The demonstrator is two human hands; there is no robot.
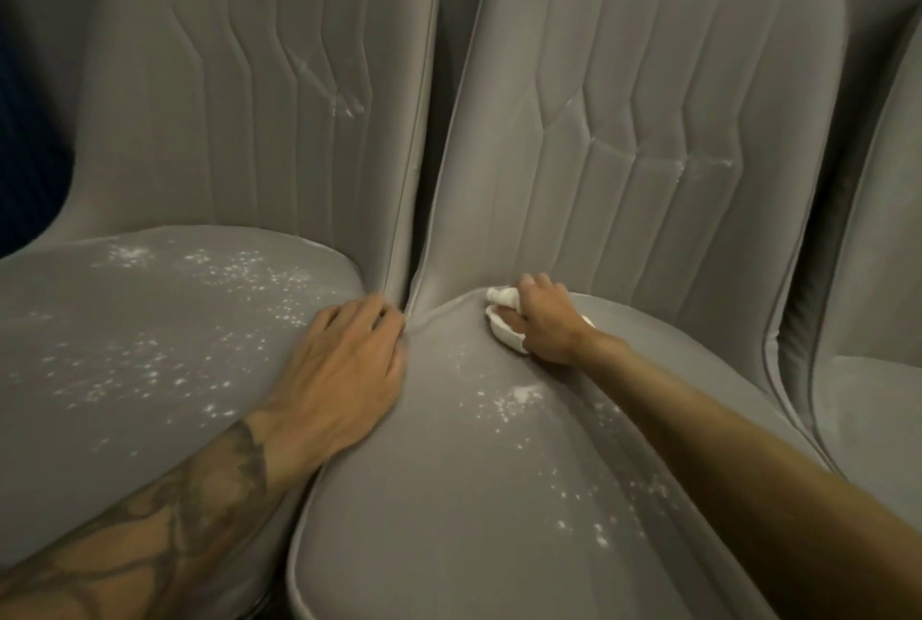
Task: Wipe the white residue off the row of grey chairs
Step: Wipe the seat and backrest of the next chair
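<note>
Nearest, on middle seat [449,519]: residue [519,395] unwiped | left hand [344,370] laid flat on left seat [124,370], likewise speckled | right hand [544,320] closed round cloth [506,337] at rear crease | backrests [648,120] faintly streaked; most work judged outstanding.

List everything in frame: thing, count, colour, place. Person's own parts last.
left chair: 1, grey, left half of the view
middle chair: 1, grey, centre, right beside the left one
right chair: 1, grey, right edge, mostly cut off
white residue: many specks, white, on the left and middle seats, a few on both backrests
cloth: 1, white, back of the middle seat
dark area: 1, dark blue, far left edge, cannot tell what it is
left hand: 1, flat on the left seat's edge next to the middle chair, holds nothing
right hand: 1, grips the cloth
</note>
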